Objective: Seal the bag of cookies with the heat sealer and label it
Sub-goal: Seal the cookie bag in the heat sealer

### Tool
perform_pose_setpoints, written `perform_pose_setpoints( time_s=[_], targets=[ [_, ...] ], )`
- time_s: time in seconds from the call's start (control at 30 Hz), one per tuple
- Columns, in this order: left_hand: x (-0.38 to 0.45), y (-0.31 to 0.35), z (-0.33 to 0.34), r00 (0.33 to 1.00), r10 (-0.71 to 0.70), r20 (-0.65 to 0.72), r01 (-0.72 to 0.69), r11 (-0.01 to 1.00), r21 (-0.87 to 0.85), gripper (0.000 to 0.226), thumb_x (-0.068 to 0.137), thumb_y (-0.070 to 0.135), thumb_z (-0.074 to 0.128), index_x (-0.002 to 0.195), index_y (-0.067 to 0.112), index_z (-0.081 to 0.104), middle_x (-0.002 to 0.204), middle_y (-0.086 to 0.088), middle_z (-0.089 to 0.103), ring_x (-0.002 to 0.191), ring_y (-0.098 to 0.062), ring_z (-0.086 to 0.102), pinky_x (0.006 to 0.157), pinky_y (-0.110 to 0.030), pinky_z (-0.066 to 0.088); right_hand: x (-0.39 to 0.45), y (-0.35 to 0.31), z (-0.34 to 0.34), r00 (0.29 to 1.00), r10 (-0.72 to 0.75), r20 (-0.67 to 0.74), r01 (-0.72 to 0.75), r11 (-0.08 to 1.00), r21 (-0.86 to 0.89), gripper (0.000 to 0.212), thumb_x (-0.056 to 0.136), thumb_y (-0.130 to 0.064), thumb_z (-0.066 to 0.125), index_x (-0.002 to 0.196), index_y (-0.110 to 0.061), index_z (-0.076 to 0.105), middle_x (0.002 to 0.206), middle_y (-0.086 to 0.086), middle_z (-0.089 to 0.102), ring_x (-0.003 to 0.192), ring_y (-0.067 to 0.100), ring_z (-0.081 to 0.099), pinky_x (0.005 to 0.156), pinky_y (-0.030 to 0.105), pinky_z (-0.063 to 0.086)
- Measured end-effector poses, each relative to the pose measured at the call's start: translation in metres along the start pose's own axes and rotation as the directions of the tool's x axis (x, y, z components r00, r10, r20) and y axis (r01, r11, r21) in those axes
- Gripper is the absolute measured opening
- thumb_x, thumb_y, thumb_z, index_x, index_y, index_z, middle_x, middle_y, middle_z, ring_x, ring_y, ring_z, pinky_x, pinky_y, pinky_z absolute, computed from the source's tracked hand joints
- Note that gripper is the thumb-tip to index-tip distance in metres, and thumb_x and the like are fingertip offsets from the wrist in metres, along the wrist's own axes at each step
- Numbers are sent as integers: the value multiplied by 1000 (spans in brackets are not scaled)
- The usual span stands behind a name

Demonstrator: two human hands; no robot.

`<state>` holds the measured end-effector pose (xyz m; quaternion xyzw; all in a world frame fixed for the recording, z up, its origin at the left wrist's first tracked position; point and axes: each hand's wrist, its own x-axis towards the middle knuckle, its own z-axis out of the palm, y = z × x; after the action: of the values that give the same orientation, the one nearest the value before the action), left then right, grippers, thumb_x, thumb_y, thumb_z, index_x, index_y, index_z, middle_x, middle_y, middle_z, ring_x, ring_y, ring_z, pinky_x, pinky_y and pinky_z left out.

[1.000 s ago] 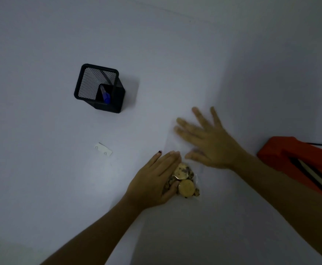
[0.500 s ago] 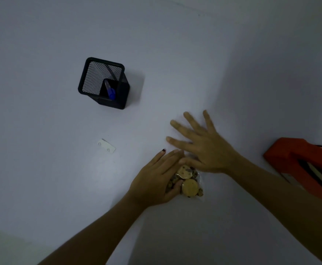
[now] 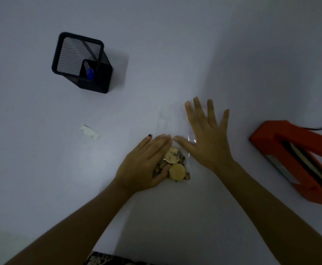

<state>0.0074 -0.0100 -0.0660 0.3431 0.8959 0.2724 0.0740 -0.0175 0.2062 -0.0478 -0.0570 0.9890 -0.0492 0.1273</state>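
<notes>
Half-hidden cookies (image 3: 176, 165) under left hand (image 3: 144, 165)

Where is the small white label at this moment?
In the head view the white label lies flat on the table, left of the left hand and below the black mesh pen holder, touching neither.

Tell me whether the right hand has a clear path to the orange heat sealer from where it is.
Probably yes. The right hand lies flat on the clear bag, holding nothing, and only bare table separates it from the heat sealer on its right.
</notes>
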Motion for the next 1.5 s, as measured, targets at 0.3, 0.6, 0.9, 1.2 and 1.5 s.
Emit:
perform_pose_setpoints(
  time_s=[0.3,0.6,0.9,1.2,1.5],
  targets=[
    [1,4,2,999,-10,-31,10,1000,9,54,91,36,51,134,3,49,142,-11,48,135,-21,42,111,-41,35,-25,24,-7,989,140,-39,-138,989,46,102,81,-77,40,151,-22,-10,161,2,-4,148,29,-6,113,64,-4],
    [1,5,2,999,-4,-32,5,999,35,54,92,38,49,133,3,50,140,-12,50,133,-22,43,113,-40,33,-32,36,-1,969,227,-97,-211,966,147,95,85,-68,46,153,-16,4,161,7,7,148,28,1,115,59,-1],
    [1,5,-1,1000,-6,-12,7,998,65,56,90,37,52,136,4,47,142,-11,48,134,-21,42,114,-39,32,-36,24,3,888,-443,124,446,895,0,74,96,-60,16,149,-9,24,156,9,24,146,22,20,116,60,4],
    [1,5,3,1000,-14,-2,14,999,43,56,92,37,50,137,5,46,145,-9,45,135,-20,41,113,-40,33,-23,52,-17,970,-231,69,237,968,-79,71,98,-57,8,149,-10,22,157,5,19,147,28,9,114,64,-1],
    [0,4,3,999,-13,-36,14,999,36,55,91,35,53,136,4,47,143,-10,46,135,-20,41,111,-41,35,17,41,-8,926,-347,150,367,919,-141,69,95,-62,5,152,-24,16,159,-5,13,147,38,0,108,73,0]
  ],
)
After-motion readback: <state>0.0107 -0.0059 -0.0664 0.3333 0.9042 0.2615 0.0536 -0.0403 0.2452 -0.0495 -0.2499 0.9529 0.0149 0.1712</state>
